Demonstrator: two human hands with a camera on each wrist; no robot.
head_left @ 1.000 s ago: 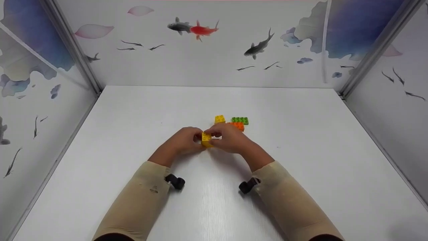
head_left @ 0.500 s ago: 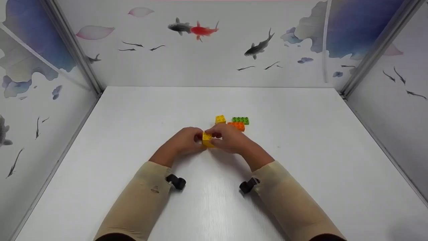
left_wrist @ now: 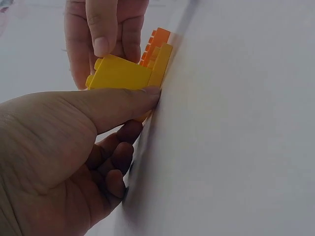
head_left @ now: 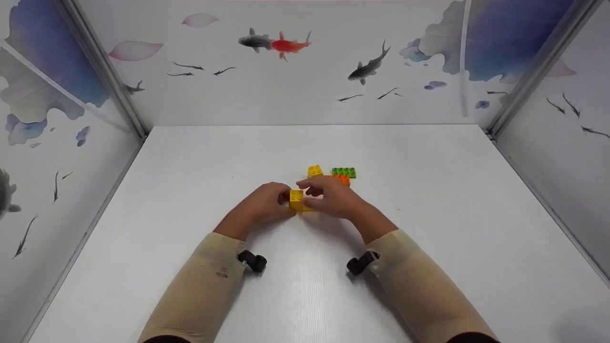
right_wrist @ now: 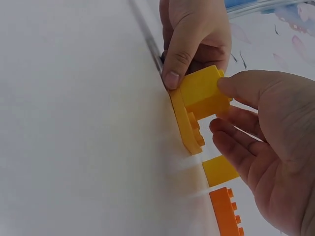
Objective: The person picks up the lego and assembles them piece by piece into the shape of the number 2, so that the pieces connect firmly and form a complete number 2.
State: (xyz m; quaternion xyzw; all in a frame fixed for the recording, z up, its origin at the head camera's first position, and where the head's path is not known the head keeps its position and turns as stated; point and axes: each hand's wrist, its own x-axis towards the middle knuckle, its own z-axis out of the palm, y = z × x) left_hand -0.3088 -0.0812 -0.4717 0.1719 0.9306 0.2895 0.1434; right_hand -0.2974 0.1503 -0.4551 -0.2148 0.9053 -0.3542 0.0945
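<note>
A yellow block (head_left: 296,197) with studs on top and a slanted side is seated on one end of a flat yellow-orange brick (right_wrist: 186,125) on the table. My left hand (head_left: 269,202) grips the left end of this stack, its thumb (left_wrist: 130,101) laid across the lower part. Beside the block, my right hand (head_left: 333,196) has its thumb tip (right_wrist: 227,86) at the upper edge. Its other fingers are loosely bent, and the forefinger stands off the block in the head view. Studs show on the uncovered end of the flat brick in the right wrist view.
Behind the hands lie a small yellow brick (head_left: 314,171), a green brick (head_left: 344,172) and an orange brick (head_left: 342,179) partly hidden by the right hand. White panels painted with fish (head_left: 290,45) enclose the white table (head_left: 214,157) at the back and sides.
My right forefinger has lifted off the yellow block, and the right hand has shifted slightly to the right. The left hand keeps its grip on the stack.
</note>
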